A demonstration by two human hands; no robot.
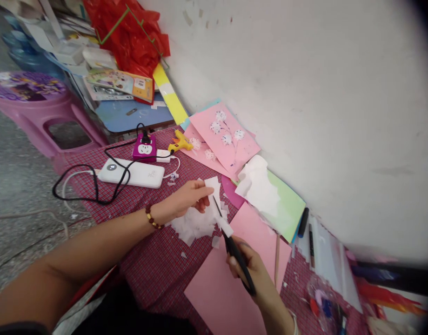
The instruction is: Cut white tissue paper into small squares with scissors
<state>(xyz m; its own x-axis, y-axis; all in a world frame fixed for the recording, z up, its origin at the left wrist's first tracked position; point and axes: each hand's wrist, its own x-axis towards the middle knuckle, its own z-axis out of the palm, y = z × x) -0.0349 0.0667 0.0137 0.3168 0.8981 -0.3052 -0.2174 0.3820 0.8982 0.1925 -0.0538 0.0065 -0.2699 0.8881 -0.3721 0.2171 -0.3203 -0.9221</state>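
Note:
My left hand [196,195] pinches a strip of white paper [212,185] between thumb and fingers. In my right hand [250,263] is a pair of black-handled scissors [237,253], its blades pointing up at the strip. The strip's lower end [226,227] lies across the blades; whether it is cut through I cannot tell. Beneath both hands a heap of white paper pieces [195,224] rests on the red checked tablecloth [149,260]. Pink paper sheets [223,288] lie under and beside the scissors.
Pink cards with white flowers [231,135] lean near the wall. A yellow glue gun [180,141], a purple power adapter [144,149] and a white power bank [133,173] with looping cables lie at the left. Crumpled white tissue [257,184] covers green paper [287,204]. A pink stool [43,111] stands beyond.

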